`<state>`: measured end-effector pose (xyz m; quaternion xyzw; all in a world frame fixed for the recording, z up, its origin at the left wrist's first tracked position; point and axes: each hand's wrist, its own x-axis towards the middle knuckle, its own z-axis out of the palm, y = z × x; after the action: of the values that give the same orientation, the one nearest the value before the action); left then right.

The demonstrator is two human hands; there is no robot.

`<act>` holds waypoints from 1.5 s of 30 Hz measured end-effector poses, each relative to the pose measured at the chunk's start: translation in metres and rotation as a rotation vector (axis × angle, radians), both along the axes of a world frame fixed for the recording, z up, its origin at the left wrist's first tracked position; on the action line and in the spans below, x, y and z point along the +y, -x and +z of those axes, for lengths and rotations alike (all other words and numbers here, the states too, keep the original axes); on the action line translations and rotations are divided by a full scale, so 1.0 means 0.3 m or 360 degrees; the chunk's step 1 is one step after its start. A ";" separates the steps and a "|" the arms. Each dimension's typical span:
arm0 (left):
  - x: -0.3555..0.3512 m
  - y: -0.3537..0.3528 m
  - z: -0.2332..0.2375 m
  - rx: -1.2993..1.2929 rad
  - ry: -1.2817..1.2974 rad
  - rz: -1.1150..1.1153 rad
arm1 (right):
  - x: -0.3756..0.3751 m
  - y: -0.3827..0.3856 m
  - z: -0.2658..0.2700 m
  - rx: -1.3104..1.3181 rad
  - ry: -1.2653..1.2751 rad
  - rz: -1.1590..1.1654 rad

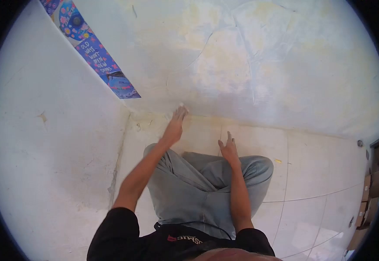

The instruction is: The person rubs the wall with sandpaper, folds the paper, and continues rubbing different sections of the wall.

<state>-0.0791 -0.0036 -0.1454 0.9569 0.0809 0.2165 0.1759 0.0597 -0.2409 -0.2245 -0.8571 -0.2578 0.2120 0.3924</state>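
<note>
My left hand [179, 115] reaches to the foot of the patchy, pale wall [224, 65], just above where it meets the floor. Its fingers are close together against the surface, with whitish tips. Something small and pale seems to be under them, too indistinct to name. Over my right knee, my right hand [229, 148] is held with its fingers apart and nothing in it. Greyish dust shows on its fingers. Grey trousers [185, 191] cover my crossed legs as I sit on the floor.
Pale floor tiles [307, 174] with dark joints extend to the right. A second wall [54, 130] rises close on my left. A blue printed strip [96, 54] runs up the corner. Cardboard boxes [377, 182] stand at the far right. A small yellow bit [278, 161] lies beyond my right knee.
</note>
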 end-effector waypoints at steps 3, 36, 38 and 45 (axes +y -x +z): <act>-0.194 0.059 0.052 -0.0154 0.0398 0.0040 | 0.015 0.012 -0.003 -0.0096 -0.0139 0.0071; -0.531 0.722 0.645 0.0009 0.1451 -0.0468 | -0.251 0.641 0.949 0.0536 -0.0534 0.1554; -0.505 0.621 0.611 -0.0094 0.1384 -0.0454 | -0.235 0.588 0.941 0.0575 -0.0660 0.1292; -0.381 0.362 0.423 -0.0217 0.1576 -0.0258 | -0.084 0.378 0.744 0.0499 -0.0348 0.1059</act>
<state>-0.1877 -0.1180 -0.0185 0.7455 0.0877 0.1998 0.6297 -0.0538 -0.2660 -0.0013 -0.6368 -0.4799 0.4275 0.4259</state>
